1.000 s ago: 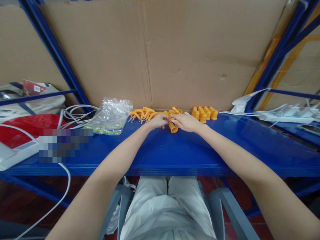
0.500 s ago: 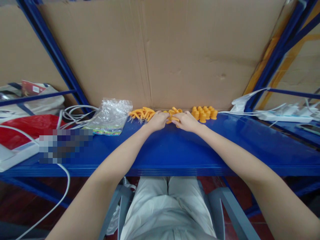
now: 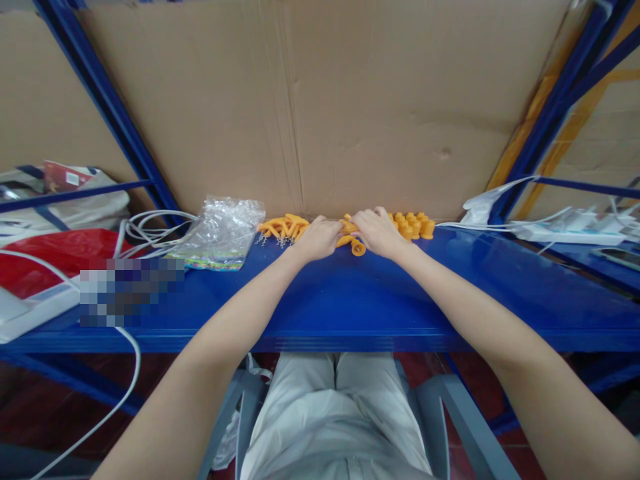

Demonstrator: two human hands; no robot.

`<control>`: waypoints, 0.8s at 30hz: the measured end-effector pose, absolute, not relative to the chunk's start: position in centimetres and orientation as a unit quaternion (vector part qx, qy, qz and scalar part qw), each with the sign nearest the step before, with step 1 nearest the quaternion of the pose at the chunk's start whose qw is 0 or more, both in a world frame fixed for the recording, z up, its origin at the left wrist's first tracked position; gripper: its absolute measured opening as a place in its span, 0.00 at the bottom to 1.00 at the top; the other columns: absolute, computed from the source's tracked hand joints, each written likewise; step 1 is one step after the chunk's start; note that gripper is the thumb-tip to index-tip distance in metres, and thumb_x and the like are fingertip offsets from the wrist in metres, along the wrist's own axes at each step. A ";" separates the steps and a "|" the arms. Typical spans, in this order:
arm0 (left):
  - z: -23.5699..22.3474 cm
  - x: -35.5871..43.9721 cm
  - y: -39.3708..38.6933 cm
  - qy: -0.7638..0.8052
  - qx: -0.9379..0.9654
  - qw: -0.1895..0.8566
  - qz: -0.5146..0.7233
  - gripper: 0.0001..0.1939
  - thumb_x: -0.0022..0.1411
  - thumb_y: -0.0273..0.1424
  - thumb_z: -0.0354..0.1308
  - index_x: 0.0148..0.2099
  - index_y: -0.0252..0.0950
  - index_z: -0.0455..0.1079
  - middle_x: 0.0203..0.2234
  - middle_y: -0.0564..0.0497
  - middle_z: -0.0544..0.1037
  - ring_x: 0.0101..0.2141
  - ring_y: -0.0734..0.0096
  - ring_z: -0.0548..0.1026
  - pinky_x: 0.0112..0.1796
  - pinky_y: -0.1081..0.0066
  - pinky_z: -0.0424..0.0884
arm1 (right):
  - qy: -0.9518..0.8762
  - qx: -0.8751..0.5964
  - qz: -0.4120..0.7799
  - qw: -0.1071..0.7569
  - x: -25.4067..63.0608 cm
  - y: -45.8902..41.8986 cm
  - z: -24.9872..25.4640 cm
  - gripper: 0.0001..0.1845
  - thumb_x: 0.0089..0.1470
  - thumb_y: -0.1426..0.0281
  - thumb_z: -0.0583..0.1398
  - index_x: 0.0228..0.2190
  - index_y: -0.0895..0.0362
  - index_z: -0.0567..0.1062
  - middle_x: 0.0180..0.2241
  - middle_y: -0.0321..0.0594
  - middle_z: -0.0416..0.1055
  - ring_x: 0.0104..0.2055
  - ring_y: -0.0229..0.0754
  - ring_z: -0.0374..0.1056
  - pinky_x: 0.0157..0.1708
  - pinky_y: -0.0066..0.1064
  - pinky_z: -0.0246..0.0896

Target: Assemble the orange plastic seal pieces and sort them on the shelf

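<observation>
Orange cup (image 3: 358, 248) loose on the blue counter (image 3: 350, 300), outside both grips, at right hand's (image 3: 377, 232) 8 o'clock. Right fingers bent over orange pieces (image 3: 347, 228) between the hands; left hand (image 3: 320, 239) curled beside them, 9 o'clock. Can't tell if either is pinching. Cup cluster (image 3: 415, 225) at right hand's 3 o'clock; curved orange parts (image 3: 285, 227) at left hand's 9.

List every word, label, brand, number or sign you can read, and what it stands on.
Nothing is legible.
Red packet at left: white label, too small to read.
Clear plastic bag: any print on its coloured edge is too blurred.
Orange cups: no lettering can be made out.
</observation>
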State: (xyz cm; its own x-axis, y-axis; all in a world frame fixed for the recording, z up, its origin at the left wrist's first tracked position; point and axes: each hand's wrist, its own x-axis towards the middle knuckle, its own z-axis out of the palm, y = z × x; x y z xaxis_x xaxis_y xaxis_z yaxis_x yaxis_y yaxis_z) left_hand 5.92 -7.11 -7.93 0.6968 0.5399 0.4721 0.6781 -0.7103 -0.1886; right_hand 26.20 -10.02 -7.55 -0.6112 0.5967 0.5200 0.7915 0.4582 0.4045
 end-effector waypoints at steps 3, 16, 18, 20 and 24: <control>-7.9 6.0 -7.2 -0.341 -0.905 0.174 -0.188 0.11 0.71 0.28 0.50 0.46 0.32 0.74 0.37 0.42 0.83 0.41 0.58 0.81 0.49 0.61 0.67 | -0.838 -0.395 -0.345 0.151 26.3 -9.8 -7.8 0.14 0.72 0.68 0.52 0.49 0.62 0.73 0.44 0.52 0.76 0.48 0.53 0.65 0.46 0.39 0.44; -6.6 5.3 -7.2 -0.329 -0.817 -0.386 -0.273 0.16 0.70 0.38 0.52 0.30 0.36 0.66 0.18 0.57 0.61 0.20 0.76 0.60 0.25 0.74 0.59 | -0.820 -0.360 -0.404 0.186 26.1 -9.9 -8.0 0.15 0.71 0.75 0.50 0.50 0.58 0.75 0.46 0.50 0.76 0.49 0.51 0.64 0.46 0.40 0.46; -6.3 5.0 -7.2 -0.308 -0.790 -0.459 -0.264 0.16 0.67 0.39 0.57 0.29 0.36 0.66 0.18 0.58 0.58 0.19 0.79 0.56 0.22 0.75 0.55 | -0.822 -0.358 -0.400 0.192 26.0 -9.9 -8.0 0.16 0.70 0.75 0.50 0.51 0.58 0.75 0.47 0.50 0.76 0.49 0.51 0.64 0.47 0.41 0.47; -6.1 4.7 -7.3 -0.305 -0.778 -0.489 -0.252 0.16 0.66 0.40 0.59 0.29 0.36 0.65 0.18 0.58 0.58 0.19 0.80 0.55 0.21 0.76 0.54 | -0.827 -0.360 -0.391 0.183 25.8 -10.0 -8.1 0.18 0.69 0.76 0.50 0.53 0.57 0.74 0.47 0.50 0.76 0.49 0.51 0.64 0.48 0.42 0.48; -6.1 4.5 -7.2 -0.310 -0.799 -0.465 -0.223 0.17 0.68 0.43 0.56 0.31 0.37 0.68 0.19 0.56 0.60 0.20 0.78 0.55 0.22 0.73 0.58 | -0.833 -0.376 -0.368 0.168 25.2 -10.5 -8.0 0.19 0.68 0.77 0.50 0.52 0.55 0.76 0.48 0.51 0.76 0.50 0.52 0.65 0.51 0.44 0.49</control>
State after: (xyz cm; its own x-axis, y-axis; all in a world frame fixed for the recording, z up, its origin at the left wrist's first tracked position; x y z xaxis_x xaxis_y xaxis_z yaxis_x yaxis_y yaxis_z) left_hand 4.45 -7.19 -6.05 0.7089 0.7019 0.0689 0.2874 -0.3767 0.8806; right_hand 25.24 -10.49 -7.99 -0.6603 0.5029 0.5577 0.7510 0.4455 0.4874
